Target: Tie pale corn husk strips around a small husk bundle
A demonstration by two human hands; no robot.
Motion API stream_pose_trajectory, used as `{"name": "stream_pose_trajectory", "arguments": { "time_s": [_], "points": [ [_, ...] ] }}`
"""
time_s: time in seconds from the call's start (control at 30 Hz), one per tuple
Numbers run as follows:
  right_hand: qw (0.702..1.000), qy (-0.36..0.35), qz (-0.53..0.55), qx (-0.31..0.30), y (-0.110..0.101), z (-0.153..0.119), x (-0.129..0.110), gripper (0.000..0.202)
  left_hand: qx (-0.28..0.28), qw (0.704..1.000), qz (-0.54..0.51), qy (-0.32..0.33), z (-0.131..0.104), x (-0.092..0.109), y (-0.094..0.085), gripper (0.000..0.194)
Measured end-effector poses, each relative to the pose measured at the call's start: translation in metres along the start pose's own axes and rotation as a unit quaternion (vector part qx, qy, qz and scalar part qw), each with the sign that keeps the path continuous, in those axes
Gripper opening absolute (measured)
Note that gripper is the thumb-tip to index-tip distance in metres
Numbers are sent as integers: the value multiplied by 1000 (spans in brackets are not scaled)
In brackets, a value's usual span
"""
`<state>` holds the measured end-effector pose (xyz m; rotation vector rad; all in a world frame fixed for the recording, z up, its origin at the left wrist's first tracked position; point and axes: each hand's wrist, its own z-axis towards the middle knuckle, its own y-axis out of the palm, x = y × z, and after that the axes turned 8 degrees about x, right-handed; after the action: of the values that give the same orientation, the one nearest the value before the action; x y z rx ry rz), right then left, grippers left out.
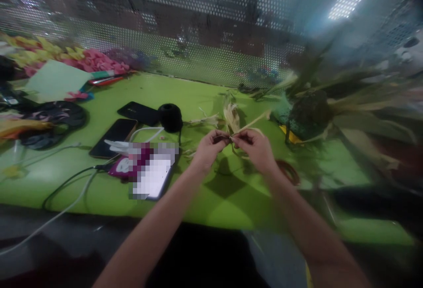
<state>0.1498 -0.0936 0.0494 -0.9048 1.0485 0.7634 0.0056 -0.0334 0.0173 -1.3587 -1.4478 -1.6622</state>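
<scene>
Above the green table (205,208), my left hand (212,146) and my right hand (253,146) meet with their fingertips almost touching. Both are closed in a pinch on a dried husk bundle (231,114), whose pale, frayed top fans upward just beyond my fingers. A thin husk strip runs up and right from beside my right hand. What lies exactly between the fingertips is too small to make out. Left of my hands sits a ball of black yarn (170,117), its strand trailing down. More husk scraps (206,120) lie between the yarn and the bundle.
Two dark phones (114,137) and a lit phone (155,173) with cables lie at the left. Pink and yellow paper flowers (95,61) are heaped at the back left. A brown tape roll (288,172) and a large blurred pile of husks (360,107) are at the right.
</scene>
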Motion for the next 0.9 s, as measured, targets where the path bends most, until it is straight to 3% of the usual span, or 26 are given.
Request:
{"name": "stream_pose_trajectory", "arguments": {
  "time_s": [0.23,0.43,0.63,0.83,0.9],
  "points": [
    [992,-75,-100,13,-1,-5,3,12,18,998,43,50,1,-6,0,17],
    [962,-132,-239,32,-2,-7,-4,9,11,995,79,57,0,-10,0,17],
    [975,-110,-194,19,0,-5,2,8,23,989,113,92,0,-12,1,12],
    [955,-170,-240,46,3,-8,4,7,42,979,163,113,-3,-5,4,9],
    [961,-169,-218,37,3,-8,5,6,43,976,175,120,-5,-2,5,7]
  ]
}}
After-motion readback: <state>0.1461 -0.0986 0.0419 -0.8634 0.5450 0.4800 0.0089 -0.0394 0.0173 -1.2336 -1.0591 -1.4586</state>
